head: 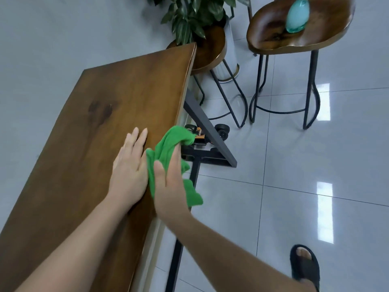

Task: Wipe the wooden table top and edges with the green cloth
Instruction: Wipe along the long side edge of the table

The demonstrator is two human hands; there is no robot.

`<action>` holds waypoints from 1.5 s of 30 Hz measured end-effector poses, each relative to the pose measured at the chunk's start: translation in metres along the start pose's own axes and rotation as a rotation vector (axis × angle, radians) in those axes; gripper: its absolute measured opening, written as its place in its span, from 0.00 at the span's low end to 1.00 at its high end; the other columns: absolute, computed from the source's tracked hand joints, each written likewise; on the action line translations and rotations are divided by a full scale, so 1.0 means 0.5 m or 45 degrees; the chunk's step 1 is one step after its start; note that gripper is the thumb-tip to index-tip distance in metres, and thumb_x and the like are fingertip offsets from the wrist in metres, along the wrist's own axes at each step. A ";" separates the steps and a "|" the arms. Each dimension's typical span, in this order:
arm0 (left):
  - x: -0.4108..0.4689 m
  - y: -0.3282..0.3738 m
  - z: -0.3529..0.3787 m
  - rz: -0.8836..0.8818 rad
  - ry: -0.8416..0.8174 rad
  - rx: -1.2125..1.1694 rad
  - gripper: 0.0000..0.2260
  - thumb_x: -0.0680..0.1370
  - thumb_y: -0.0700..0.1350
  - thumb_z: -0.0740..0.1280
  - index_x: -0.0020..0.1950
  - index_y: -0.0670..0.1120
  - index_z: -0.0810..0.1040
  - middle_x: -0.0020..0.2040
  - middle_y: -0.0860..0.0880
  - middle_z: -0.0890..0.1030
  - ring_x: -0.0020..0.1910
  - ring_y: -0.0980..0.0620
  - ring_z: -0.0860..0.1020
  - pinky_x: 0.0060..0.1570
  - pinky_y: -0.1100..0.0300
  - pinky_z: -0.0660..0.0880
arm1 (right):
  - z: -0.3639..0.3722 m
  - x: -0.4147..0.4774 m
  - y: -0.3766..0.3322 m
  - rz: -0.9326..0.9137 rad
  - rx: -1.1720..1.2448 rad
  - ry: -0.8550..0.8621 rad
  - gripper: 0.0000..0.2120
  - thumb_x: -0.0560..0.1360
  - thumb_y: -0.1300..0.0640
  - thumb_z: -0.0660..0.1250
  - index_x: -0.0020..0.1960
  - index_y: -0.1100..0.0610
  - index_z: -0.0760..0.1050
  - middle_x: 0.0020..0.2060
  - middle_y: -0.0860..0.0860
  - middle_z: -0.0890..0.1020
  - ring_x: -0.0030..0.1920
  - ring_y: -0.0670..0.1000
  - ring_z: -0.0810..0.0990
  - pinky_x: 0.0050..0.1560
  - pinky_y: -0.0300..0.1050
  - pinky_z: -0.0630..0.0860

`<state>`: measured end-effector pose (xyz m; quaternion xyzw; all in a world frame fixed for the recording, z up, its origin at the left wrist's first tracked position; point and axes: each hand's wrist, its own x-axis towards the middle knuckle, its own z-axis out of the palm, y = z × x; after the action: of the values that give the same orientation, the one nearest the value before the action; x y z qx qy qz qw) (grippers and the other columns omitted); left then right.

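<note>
The fingers (140, 135) of our left hand (130, 171) are lying straight and close together, flat on the top of the wooden table (80, 144), just inside its long right edge (156, 226). Our right hand (168, 186) is gripping the green cloth (168, 144), the thumb pinning a fold while the other fingers are running along the outer face of the edge, mostly hidden by fabric. The cloth is sitting bunched over that edge, about midway along the table, with a loose tail hanging below the wrist. We are judging this to be the edge-wiping step. To do it well, we are aiming to wrap the cloth over the corner so it is touching both the top lip and the side face, pressing evenly in one long pass toward the far end. The left hand is best used steadying the table, and the dangling tail is worth gathering in. An orange-and-black object (197, 134) is sitting under the table, its markings too blurred for us to read, and we are finding no other label.
</note>
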<state>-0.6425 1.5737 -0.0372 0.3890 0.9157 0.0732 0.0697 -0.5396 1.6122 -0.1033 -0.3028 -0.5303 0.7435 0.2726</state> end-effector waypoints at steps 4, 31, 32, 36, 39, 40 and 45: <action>-0.102 -0.043 -0.005 0.012 -0.022 0.016 0.27 0.89 0.63 0.46 0.89 0.61 0.54 0.89 0.62 0.50 0.87 0.61 0.45 0.83 0.50 0.47 | 0.058 -0.250 0.039 0.164 -0.083 -0.132 0.31 0.87 0.30 0.46 0.74 0.19 0.23 0.85 0.29 0.38 0.83 0.29 0.40 0.86 0.40 0.45; -0.150 -0.074 0.004 0.062 0.081 0.073 0.27 0.90 0.60 0.46 0.90 0.57 0.55 0.90 0.56 0.53 0.88 0.53 0.50 0.85 0.42 0.51 | 0.000 0.140 -0.038 0.043 -0.049 0.180 0.34 0.89 0.42 0.53 0.91 0.48 0.45 0.87 0.52 0.62 0.85 0.56 0.63 0.85 0.63 0.60; -0.151 -0.073 0.004 0.068 0.081 0.072 0.26 0.90 0.59 0.46 0.90 0.57 0.55 0.90 0.56 0.53 0.88 0.53 0.50 0.85 0.43 0.51 | 0.009 0.105 -0.021 0.011 -0.051 0.188 0.35 0.87 0.40 0.53 0.90 0.48 0.46 0.88 0.52 0.61 0.86 0.55 0.62 0.85 0.63 0.59; -0.154 -0.074 0.004 0.095 0.086 0.073 0.25 0.91 0.57 0.47 0.90 0.57 0.55 0.90 0.55 0.53 0.89 0.53 0.49 0.85 0.44 0.49 | 0.057 -0.078 0.046 -0.058 -0.023 0.184 0.36 0.87 0.40 0.54 0.90 0.48 0.46 0.88 0.50 0.59 0.87 0.51 0.59 0.86 0.62 0.58; -0.154 -0.077 0.006 0.104 0.092 0.060 0.25 0.91 0.58 0.46 0.90 0.57 0.55 0.90 0.55 0.53 0.89 0.53 0.49 0.85 0.45 0.49 | 0.091 -0.236 0.074 -0.087 0.008 0.186 0.33 0.90 0.47 0.55 0.91 0.48 0.45 0.89 0.45 0.55 0.88 0.44 0.52 0.88 0.58 0.53; -0.154 -0.078 0.006 0.097 0.093 0.055 0.26 0.91 0.58 0.46 0.90 0.57 0.55 0.90 0.55 0.53 0.89 0.53 0.49 0.85 0.45 0.48 | 0.105 -0.288 0.083 -0.073 0.011 0.173 0.33 0.91 0.48 0.55 0.90 0.46 0.43 0.89 0.42 0.53 0.88 0.42 0.50 0.88 0.57 0.51; -0.155 -0.074 0.005 0.076 0.094 0.043 0.26 0.90 0.59 0.46 0.89 0.58 0.55 0.90 0.55 0.53 0.89 0.53 0.49 0.86 0.46 0.48 | 0.176 -0.510 0.159 0.158 -0.156 -0.010 0.34 0.87 0.31 0.47 0.87 0.36 0.36 0.78 0.16 0.39 0.80 0.24 0.44 0.86 0.42 0.51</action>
<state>-0.6145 1.4924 -0.0409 0.4141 0.9068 0.0739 0.0272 -0.4409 1.3489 -0.1158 -0.3483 -0.5561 0.7263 0.2050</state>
